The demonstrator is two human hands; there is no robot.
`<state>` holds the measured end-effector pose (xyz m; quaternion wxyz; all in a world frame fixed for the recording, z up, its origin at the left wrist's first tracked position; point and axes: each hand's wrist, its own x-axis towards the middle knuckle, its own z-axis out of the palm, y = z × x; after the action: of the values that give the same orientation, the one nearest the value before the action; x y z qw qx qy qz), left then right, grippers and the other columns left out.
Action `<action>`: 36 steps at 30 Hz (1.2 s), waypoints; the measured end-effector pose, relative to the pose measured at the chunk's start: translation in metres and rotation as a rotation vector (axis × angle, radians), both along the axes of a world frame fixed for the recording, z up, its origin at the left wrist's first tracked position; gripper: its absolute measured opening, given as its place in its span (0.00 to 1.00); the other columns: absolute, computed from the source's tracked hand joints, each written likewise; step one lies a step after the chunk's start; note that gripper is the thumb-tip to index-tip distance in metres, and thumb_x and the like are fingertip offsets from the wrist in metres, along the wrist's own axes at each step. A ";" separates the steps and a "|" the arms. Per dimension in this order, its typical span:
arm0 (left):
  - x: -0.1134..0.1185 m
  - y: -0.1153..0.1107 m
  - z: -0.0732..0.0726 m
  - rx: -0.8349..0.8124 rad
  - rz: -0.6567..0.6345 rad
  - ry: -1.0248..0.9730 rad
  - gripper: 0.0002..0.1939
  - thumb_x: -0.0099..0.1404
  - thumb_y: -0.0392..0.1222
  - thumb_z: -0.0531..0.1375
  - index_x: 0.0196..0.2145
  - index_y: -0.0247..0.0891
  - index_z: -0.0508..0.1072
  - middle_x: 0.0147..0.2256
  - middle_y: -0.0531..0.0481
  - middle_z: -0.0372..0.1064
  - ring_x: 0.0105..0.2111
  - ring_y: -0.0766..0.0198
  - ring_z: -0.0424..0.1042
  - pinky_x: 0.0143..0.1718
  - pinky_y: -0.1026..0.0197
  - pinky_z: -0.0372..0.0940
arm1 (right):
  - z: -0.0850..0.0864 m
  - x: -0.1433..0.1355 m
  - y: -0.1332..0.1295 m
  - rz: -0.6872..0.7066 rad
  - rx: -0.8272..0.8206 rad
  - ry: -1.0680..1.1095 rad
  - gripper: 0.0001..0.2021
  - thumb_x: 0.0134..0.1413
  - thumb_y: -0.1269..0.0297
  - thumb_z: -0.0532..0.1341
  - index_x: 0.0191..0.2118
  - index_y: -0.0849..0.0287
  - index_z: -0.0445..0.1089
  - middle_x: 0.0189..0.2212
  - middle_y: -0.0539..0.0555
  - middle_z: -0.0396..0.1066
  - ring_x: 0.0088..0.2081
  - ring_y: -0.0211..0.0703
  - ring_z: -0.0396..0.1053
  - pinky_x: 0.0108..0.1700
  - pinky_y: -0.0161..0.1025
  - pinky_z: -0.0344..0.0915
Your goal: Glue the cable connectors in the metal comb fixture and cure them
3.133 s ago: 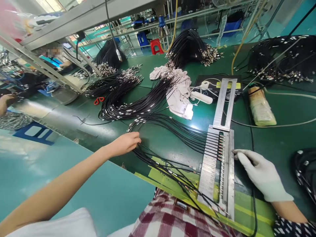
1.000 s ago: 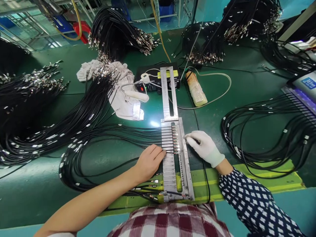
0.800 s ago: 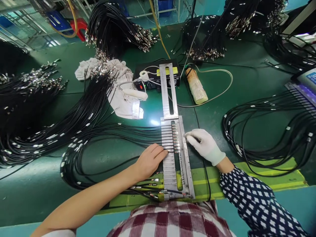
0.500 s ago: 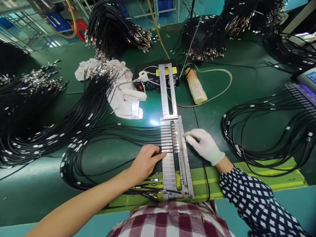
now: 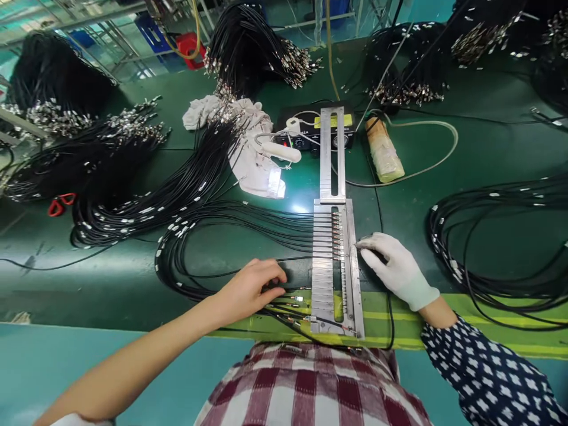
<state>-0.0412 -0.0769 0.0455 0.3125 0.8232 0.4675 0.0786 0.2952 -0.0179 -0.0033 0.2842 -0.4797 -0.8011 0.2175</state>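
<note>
A slotted metal jig [image 5: 323, 284] lies lengthwise before me, with a row of thin black cables [image 5: 293, 223] laid across its upper part. Their small metal ends sit over the slot. My bare left hand [image 5: 255, 285] is left of the jig, thumb and forefinger apart, with nothing visible between them. Loose cable ends [image 5: 298, 299] lie beside its fingertips. At the jig's right edge, my right hand [image 5: 394, 263] in a white glove has its thumb and fingertips closed together. Whatever may be between them is hidden.
Behind the jig stands a black control box [image 5: 306, 142] with knobs. A white cloth [image 5: 251, 168] and a wrapped block [image 5: 385, 155] flank it. Cable bundles [image 5: 146, 207] spread leftward, and more coiled cables [image 5: 452, 236] lie at right. Red-handled scissors [image 5: 62, 204] are far left.
My left hand has moved off the cable on the jig and drawn back toward the loose ends. The right hand stays at the jig's edge. The whole view has shifted right.
</note>
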 end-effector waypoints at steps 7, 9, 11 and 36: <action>-0.004 -0.014 -0.001 -0.156 0.045 -0.058 0.01 0.69 0.38 0.58 0.38 0.39 0.70 0.35 0.50 0.68 0.35 0.63 0.68 0.37 0.63 0.63 | -0.002 0.000 -0.001 -0.017 -0.014 -0.032 0.11 0.64 0.59 0.56 0.42 0.51 0.75 0.41 0.54 0.78 0.47 0.52 0.74 0.53 0.50 0.69; -0.008 -0.016 0.009 -0.195 -0.039 -0.070 0.02 0.69 0.39 0.59 0.38 0.40 0.70 0.36 0.51 0.68 0.36 0.63 0.69 0.37 0.64 0.63 | -0.003 0.001 0.000 -0.017 -0.010 -0.029 0.11 0.64 0.59 0.56 0.42 0.51 0.75 0.42 0.54 0.78 0.48 0.52 0.74 0.53 0.50 0.68; -0.015 -0.020 0.016 -0.149 -0.130 0.008 0.02 0.68 0.38 0.60 0.36 0.40 0.70 0.36 0.51 0.68 0.37 0.62 0.68 0.39 0.63 0.63 | -0.004 0.002 0.000 -0.018 -0.013 -0.030 0.11 0.64 0.59 0.56 0.42 0.50 0.75 0.41 0.54 0.78 0.48 0.52 0.74 0.53 0.50 0.68; 0.041 -0.001 -0.029 0.152 -0.032 0.015 0.08 0.74 0.36 0.48 0.41 0.37 0.67 0.36 0.46 0.69 0.35 0.59 0.69 0.37 0.59 0.65 | 0.002 -0.002 -0.001 -0.003 -0.030 0.019 0.09 0.65 0.63 0.56 0.40 0.53 0.75 0.40 0.53 0.79 0.46 0.49 0.74 0.54 0.49 0.66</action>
<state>-0.0004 -0.0782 0.0164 0.2470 0.8524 0.4492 0.1028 0.2932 -0.0188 -0.0008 0.2849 -0.4832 -0.7942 0.2337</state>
